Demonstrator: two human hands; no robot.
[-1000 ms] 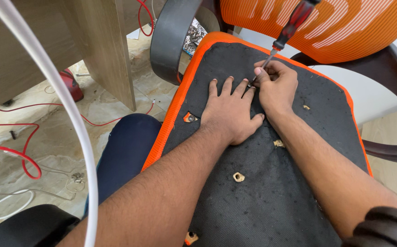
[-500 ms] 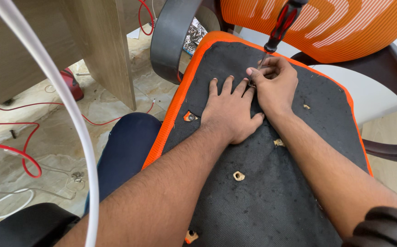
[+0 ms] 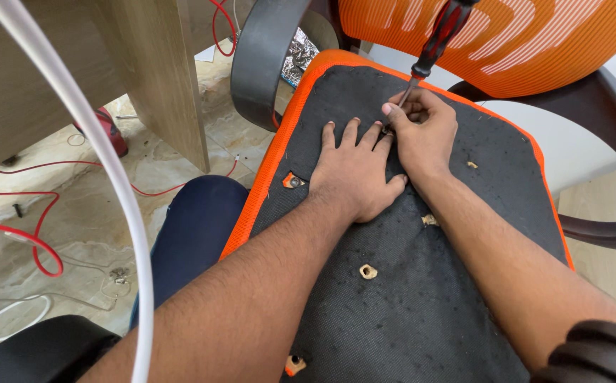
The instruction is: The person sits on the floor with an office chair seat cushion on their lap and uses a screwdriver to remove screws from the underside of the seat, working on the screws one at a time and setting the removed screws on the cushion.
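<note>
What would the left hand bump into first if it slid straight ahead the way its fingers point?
Probably the curved black armrest. The left hand lies flat on the black seat underside, fingers pointing up and slightly left. Depth is unclear, so it might cross the orange seat edge first.

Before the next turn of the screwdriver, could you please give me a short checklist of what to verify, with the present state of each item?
1. Right hand grips the screwdriver low on its metal shaft: ok.
2. Screwdriver tip seated in a screw: cannot tell, the fingers hide it.
3. Left hand flat on the black underside of the seat, steadying it: ok.
4. Left fingertips clear of the tip: not ok, they lie right beside it.
5. Screwdriver upright: not ok, its red and black handle leans away towards the orange backrest.
6. Other holes in the underside in view: ok.
</note>
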